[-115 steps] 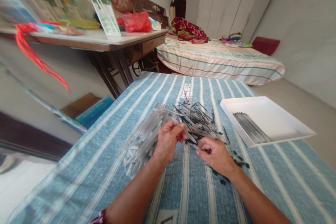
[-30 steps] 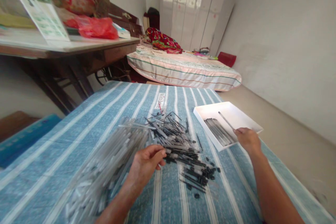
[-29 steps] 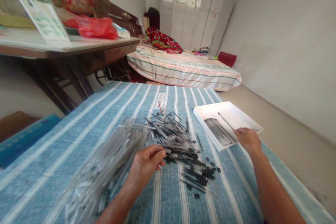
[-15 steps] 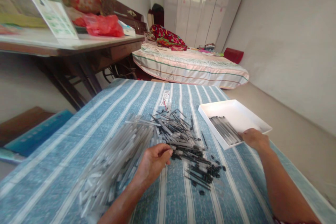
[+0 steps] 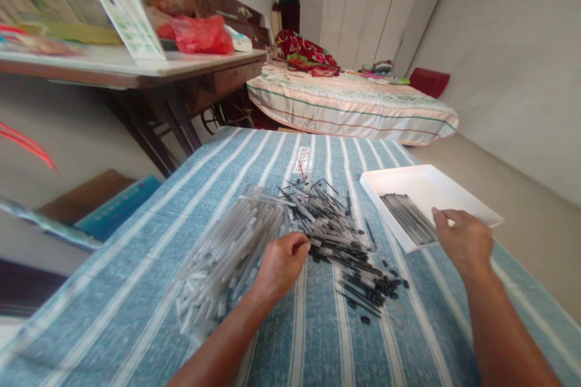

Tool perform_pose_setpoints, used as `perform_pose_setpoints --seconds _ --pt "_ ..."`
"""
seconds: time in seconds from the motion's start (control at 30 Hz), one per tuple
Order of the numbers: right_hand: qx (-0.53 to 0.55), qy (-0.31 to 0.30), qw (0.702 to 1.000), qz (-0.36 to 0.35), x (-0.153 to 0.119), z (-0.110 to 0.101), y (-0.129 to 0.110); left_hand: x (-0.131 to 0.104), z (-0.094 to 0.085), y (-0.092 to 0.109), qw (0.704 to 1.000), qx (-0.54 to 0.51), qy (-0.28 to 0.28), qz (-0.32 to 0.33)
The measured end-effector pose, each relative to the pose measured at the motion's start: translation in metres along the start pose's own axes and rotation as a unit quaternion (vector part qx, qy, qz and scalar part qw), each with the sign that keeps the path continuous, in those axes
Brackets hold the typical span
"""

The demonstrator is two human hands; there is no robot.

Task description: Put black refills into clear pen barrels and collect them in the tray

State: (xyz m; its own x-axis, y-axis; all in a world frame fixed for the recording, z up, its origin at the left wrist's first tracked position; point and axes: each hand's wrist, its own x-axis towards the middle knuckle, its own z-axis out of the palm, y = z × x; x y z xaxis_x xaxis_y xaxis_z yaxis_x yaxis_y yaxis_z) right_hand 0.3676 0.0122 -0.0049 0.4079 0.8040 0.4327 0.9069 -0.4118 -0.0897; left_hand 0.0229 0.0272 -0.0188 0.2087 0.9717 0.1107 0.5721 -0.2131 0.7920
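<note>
Reaching over the white box [image 5: 463, 196] with the right hand [image 5: 465, 239], by the gray pens [image 5: 408, 219] inside; can't tell if open. Holding the left hand [image 5: 284, 260] curled closed near the messy pen bits [image 5: 336, 227].

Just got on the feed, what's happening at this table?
A person is working with both bare hands over slim, pen-like pieces. The right hand is at the near side of the white tray, beside a row of dark-tipped sticks lying in it. The left hand is curled at the edge of the loose black and clear parts, next to the heap of clear tubes. Whether either grip holds anything is too blurred to tell.
</note>
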Motion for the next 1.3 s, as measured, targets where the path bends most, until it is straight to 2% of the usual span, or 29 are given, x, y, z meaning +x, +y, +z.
perform_pose_setpoints --seconds 0.03,0.1,0.2,0.27,0.37,0.57,0.67,1.07,1.3 --pt "0.066 0.065 0.995 -0.041 -0.007 -0.004 -0.013 0.000 0.000 -0.001 1.000 0.013 0.009 0.004" --pt "0.196 0.102 0.965 -0.141 -0.023 -0.010 -0.046 0.001 0.000 -0.003 0.999 0.036 0.030 0.006" --pt "0.311 0.037 0.908 -0.276 -0.049 -0.015 -0.097 0.002 -0.002 -0.007 0.997 0.059 0.059 -0.002" --pt "0.334 -0.007 0.886 -0.322 -0.063 -0.014 -0.122 0.003 -0.004 -0.011 0.995 0.070 0.071 -0.011" --pt "0.339 -0.024 0.869 -0.359 -0.079 -0.006 -0.140 0.005 -0.009 -0.013 0.991 0.099 0.084 -0.025" --pt "0.312 0.009 0.874 -0.373 -0.092 0.008 -0.139 0.010 -0.024 -0.010 0.974 0.211 0.045 -0.076" --pt "0.304 0.023 0.878 -0.369 -0.095 0.010 -0.139 0.011 -0.028 -0.010 0.967 0.239 0.023 -0.079" --pt "0.290 0.030 0.885 -0.363 -0.096 0.017 -0.130 0.006 -0.021 -0.005 0.933 0.353 -0.059 -0.032" --pt "0.304 0.033 0.881 -0.362 -0.095 0.019 -0.129 0.007 -0.022 -0.004 0.925 0.372 -0.066 -0.026"
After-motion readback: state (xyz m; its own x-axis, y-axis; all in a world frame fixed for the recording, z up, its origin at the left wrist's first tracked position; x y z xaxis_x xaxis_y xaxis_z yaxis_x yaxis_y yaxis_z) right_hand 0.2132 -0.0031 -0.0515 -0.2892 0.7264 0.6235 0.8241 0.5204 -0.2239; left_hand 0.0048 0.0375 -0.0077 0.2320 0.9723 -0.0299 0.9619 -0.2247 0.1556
